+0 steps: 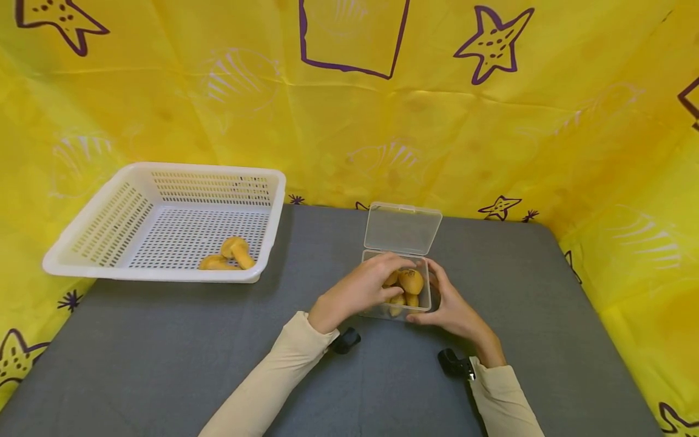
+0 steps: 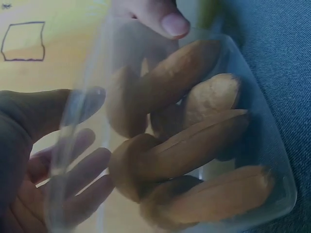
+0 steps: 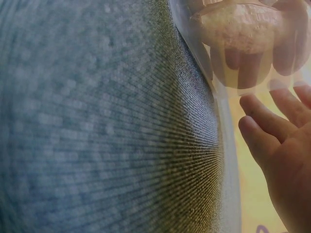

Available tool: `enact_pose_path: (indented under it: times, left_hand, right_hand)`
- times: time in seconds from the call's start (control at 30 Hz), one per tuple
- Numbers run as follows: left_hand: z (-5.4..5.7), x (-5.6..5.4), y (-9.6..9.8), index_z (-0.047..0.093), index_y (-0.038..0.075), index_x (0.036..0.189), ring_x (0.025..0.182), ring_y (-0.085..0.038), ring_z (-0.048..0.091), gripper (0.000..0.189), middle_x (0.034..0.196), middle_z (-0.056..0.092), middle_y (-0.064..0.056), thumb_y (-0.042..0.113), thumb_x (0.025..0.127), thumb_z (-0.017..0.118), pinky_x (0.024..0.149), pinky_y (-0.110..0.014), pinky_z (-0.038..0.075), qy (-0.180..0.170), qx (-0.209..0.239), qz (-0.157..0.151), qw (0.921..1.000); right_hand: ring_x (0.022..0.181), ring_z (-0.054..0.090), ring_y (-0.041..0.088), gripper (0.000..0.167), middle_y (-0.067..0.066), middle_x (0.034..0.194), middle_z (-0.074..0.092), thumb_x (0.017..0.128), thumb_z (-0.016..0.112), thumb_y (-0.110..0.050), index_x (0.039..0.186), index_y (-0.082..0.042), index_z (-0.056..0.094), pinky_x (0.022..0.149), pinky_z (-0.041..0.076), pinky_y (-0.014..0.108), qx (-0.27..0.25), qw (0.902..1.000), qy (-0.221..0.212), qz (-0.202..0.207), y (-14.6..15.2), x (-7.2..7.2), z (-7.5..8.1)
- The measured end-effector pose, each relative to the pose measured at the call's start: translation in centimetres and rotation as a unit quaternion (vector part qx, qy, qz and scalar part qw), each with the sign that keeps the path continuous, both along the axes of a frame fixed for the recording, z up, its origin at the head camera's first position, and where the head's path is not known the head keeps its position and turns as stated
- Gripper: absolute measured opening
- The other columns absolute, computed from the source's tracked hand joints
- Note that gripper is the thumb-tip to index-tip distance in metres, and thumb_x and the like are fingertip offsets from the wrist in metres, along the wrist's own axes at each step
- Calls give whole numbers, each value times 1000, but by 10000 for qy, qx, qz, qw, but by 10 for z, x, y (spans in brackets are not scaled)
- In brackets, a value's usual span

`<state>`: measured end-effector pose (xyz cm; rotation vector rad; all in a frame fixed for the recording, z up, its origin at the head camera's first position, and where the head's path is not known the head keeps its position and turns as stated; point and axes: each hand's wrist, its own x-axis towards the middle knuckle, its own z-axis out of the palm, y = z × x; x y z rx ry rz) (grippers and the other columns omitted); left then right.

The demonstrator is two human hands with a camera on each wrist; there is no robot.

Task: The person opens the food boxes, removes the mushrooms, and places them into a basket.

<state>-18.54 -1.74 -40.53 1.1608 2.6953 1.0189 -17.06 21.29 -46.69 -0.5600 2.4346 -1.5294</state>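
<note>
A clear plastic box (image 1: 422,301) stands on the table with its lid (image 1: 403,229) tipped back. Several brown mushrooms (image 1: 411,281) lie in it, stems toward the front wall in the left wrist view. My left hand (image 1: 364,287) reaches over the box's left side, thumb and fingers apart above the mushrooms. Through the clear wall, the left wrist view shows those fingers (image 2: 87,187) spread beside the caps, pinching nothing. At the box's right end, my right hand (image 1: 452,308) holds it, thumb at the front corner and fingers round the side.
A white perforated basket (image 1: 158,274) stands at the back left, with two mushrooms (image 1: 240,252) in its front right corner. Grey cloth covers the table (image 1: 180,352). A yellow patterned curtain (image 1: 327,121) hangs behind and at both sides.
</note>
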Motion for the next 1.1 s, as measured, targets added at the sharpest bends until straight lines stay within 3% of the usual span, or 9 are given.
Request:
enact_pose_path:
  times: [0.1, 0.23, 0.37, 0.5, 0.9, 1.1]
  left_hand:
    - [-4, -2, 2, 59, 8, 134, 124, -23, 58, 48, 136, 60, -9, 11, 89, 74, 105, -36, 49, 30, -85, 11, 10000]
    - [-7, -3, 5, 59, 9, 135, 126, -22, 57, 49, 138, 59, -7, 13, 89, 74, 105, -35, 48, 19, -214, 44, 9998]
    - [-7, -4, 11, 60, 11, 135, 125, -19, 58, 48, 136, 60, -5, 16, 89, 75, 105, -32, 49, 106, -503, 41, 9987]
    - [-7, -6, 16, 62, 15, 132, 118, -16, 61, 47, 132, 62, -2, 19, 88, 76, 100, -30, 51, 215, -806, 30, 9965]
    - [-7, -13, 25, 69, 21, 122, 110, -11, 62, 40, 126, 66, 4, 20, 84, 80, 97, -27, 50, 473, -1193, -125, 9917]
    - [-7, -15, 24, 70, 22, 119, 95, -10, 60, 36, 118, 65, 3, 18, 84, 78, 84, -23, 50, 442, -1039, -160, 9935]
  right_hand:
    - [142, 37, 37, 113, 13, 158, 26, 73, 89, -15, 157, -19, 13, 106, 40, 30, 28, 10000, -7, -3, -1, 0, 0]
    - [142, 36, 36, 113, 13, 159, 25, 73, 89, -15, 156, -19, 13, 101, 37, 16, 28, 10000, -41, -8, -1, 1, 1]
    - [144, 34, 38, 113, 14, 160, 24, 73, 89, -14, 157, -17, 12, 110, 37, 37, 15, 10000, -51, 0, -1, 1, 1]
    - [145, 30, 42, 114, 19, 160, 23, 74, 88, -14, 157, -15, 10, 112, 28, 63, 9, 9999, -101, -3, -2, 1, 0]
    - [147, 25, 44, 115, 21, 160, 23, 74, 88, -14, 157, -12, 9, 115, 21, 66, -24, 9999, -157, 0, -1, 0, 1]
    - [146, 28, 45, 115, 22, 158, 27, 74, 88, -14, 157, -12, 9, 113, 23, 66, -13, 9999, -126, 11, -1, -1, 1]
